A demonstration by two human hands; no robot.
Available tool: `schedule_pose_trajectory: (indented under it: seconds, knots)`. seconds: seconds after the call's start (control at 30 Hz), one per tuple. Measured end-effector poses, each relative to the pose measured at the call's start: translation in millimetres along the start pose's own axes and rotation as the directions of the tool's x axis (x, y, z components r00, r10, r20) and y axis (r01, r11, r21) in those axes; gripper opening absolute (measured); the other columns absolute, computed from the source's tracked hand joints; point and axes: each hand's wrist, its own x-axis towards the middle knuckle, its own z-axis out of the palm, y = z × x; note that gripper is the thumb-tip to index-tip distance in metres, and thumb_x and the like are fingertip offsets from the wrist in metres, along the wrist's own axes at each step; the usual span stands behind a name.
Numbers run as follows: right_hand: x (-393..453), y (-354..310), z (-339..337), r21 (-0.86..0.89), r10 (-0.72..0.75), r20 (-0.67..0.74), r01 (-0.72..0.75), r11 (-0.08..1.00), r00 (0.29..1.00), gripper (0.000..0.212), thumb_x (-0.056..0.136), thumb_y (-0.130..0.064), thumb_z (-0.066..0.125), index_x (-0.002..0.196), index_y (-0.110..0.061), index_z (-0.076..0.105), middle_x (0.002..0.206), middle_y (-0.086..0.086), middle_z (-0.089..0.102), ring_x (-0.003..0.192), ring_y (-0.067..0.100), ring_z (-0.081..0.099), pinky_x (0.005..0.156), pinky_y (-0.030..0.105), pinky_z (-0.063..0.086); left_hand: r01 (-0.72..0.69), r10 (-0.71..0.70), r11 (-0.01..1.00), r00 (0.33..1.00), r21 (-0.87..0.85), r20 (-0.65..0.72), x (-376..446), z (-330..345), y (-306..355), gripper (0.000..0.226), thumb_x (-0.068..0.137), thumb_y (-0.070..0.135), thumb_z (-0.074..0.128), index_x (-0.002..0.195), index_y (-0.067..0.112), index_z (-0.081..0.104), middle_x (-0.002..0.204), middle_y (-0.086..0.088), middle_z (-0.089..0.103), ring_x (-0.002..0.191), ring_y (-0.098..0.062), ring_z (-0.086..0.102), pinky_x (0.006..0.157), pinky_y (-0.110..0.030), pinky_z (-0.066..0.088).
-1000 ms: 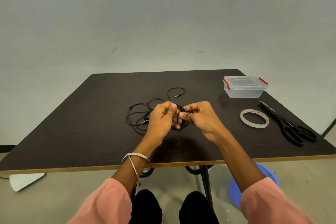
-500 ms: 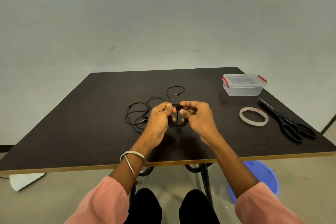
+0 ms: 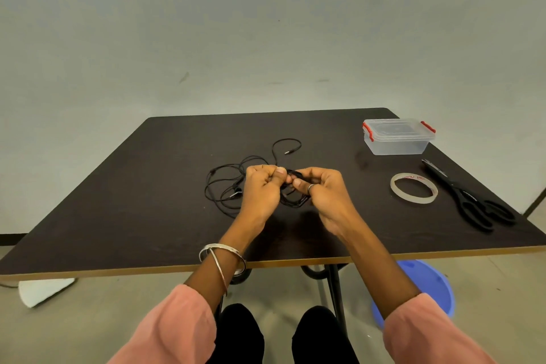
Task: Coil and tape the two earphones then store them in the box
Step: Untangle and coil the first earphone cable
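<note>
Now | both hands (image 3: 291, 189) pinch coiled earphone (image 3: 292, 199) | loose earphone (image 3: 233, 183) plug (image 3: 291, 151) points right

Two earphones (image 3: 224, 186); one box (image 3: 397, 137); one tape (image 3: 413, 188); one scissors (image 3: 469, 201).

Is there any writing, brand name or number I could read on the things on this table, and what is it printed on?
Red print runs along the inner core of the clear roll of adhesive tape: too small and blurred to read.
Transparent plastic box with red clips: no text visible.
Black-handled scissors: no marking visible.
Black earphone cables, the coil held by both hands and the loose one on the dark table: no label visible.
</note>
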Motion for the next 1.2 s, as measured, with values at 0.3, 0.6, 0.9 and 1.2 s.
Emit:
schedule_pose_trajectory:
  seconds: [0.3,0.6,0.9,1.2]
  knots:
    - [6,4,-15,0.397,0.172,0.139,-0.214,0.892,0.975,0.047,0.083,0.010,0.046,0.123,-0.013,0.056,0.089,0.012,0.061,0.091,0.027,0.059,0.076,0.044,0.048,0.080,-0.067,0.968,0.996,-0.237,0.063,-15,3,13,0.030,0.100,0.017,0.043,0.080,0.014,0.064,0.082,-0.004,0.065,0.083,-0.018,0.060,0.088,-0.042,0.050]
    - [0,8,-21,0.384,0.142,0.261,-0.238,0.892,0.955,0.027,0.088,-0.006,0.048,0.110,-0.001,0.062,0.097,0.013,0.065,0.094,0.031,0.062,0.085,0.049,0.050,0.054,-0.026,0.967,0.993,-0.248,0.113,-11,4,24,0.028,0.101,0.012,0.043,0.093,-0.005,0.064,0.068,-0.003,0.060,0.055,-0.011,0.051,0.061,-0.023,0.049]
    - [2,1,-21,0.282,0.234,0.314,-0.326,0.902,0.920,0.019,0.082,0.004,0.064,0.101,0.003,0.063,0.092,0.014,0.066,0.097,0.029,0.065,0.081,0.056,0.055,-0.084,0.084,0.996,0.996,-0.021,-0.016,-3,-1,16,0.022,0.097,0.019,0.054,0.082,0.019,0.070,0.069,0.007,0.064,0.066,-0.008,0.060,0.067,-0.024,0.051]
    - [10,-11,-42,-0.380,0.049,0.153,0.013,0.925,0.987,0.050,0.082,0.011,0.060,0.129,-0.006,0.053,0.101,0.015,0.066,0.089,0.027,0.068,0.075,0.039,0.060,0.045,-0.041,0.989,0.999,-0.139,0.034,1,10,12,0.024,0.098,0.023,0.051,0.086,0.014,0.070,0.065,0.003,0.055,0.059,-0.009,0.055,0.065,-0.032,0.049]
